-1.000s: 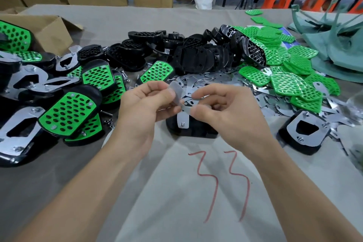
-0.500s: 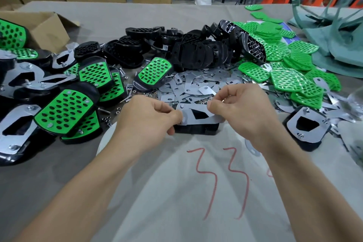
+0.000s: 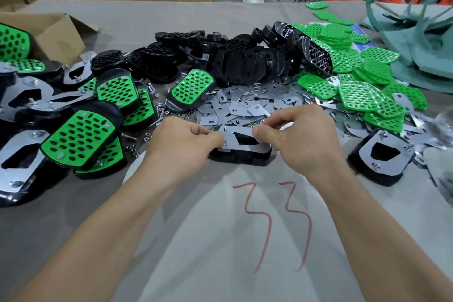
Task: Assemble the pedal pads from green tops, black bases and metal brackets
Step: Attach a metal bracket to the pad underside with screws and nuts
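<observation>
Metal bracket (image 3: 241, 139), flat and shiny with a dark hole, lies on top of a black base (image 3: 241, 157), long way left to right. Left hand (image 3: 182, 144) pinches its left end; right hand (image 3: 304, 138) pinches its right end. Both are equally close. Bumpy green tops (image 3: 355, 95) sit far right.

1. The pale cloth marked with a red "33" (image 3: 269, 223) is the landmark; its surface lies bare, crossed only by the two forearms.
2. Just beyond it, the black base (image 3: 241, 155) sits with the left hand (image 3: 181, 144) and right hand (image 3: 304, 140) at either end.
3. Beyond that, loose metal brackets (image 3: 245, 103) cover the table.
4. Left of the cloth, finished pedal pads (image 3: 78, 137) crowd together.
5. Right of it, another bracketed base (image 3: 382, 157) blocks the way.
6. Farther off, the pile of black bases (image 3: 245, 61) and the green tops (image 3: 355, 86) form a wall.
</observation>
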`<act>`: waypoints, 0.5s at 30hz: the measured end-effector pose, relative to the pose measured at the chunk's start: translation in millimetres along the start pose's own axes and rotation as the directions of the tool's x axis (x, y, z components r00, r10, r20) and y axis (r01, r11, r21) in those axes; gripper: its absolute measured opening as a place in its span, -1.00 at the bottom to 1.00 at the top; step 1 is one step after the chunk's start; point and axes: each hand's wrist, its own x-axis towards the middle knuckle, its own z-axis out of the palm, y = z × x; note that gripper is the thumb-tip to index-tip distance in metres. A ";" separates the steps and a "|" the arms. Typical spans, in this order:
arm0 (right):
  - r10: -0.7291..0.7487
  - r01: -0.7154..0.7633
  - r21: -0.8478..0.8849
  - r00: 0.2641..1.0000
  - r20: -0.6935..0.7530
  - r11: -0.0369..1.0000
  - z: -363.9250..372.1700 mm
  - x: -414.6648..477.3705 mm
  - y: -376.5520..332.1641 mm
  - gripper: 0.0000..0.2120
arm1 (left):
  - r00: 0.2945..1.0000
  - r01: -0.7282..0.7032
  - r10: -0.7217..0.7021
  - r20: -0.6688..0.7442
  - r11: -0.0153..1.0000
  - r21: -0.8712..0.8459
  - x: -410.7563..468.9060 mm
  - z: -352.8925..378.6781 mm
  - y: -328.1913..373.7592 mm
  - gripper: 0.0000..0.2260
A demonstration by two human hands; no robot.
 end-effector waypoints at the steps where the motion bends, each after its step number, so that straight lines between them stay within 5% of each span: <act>1: 0.001 -0.001 -0.008 1.000 0.011 1.000 -1.1 0.2 -0.1 -0.86 | 1.000 -0.005 0.005 -0.003 1.000 0.002 0.3 -0.1 -0.8 -0.84; 7: 0.035 -0.040 0.015 0.962 0.272 0.999 -22.3 2.7 -3.2 -0.89 | 0.997 -0.076 0.075 0.019 0.997 0.034 2.1 -4.2 1.3 -0.91; 15: -0.018 0.037 -0.135 0.990 0.140 0.990 -18.2 -1.8 -8.3 -0.81 | 0.998 -0.041 0.038 0.054 0.997 0.069 5.6 -4.9 4.5 -0.85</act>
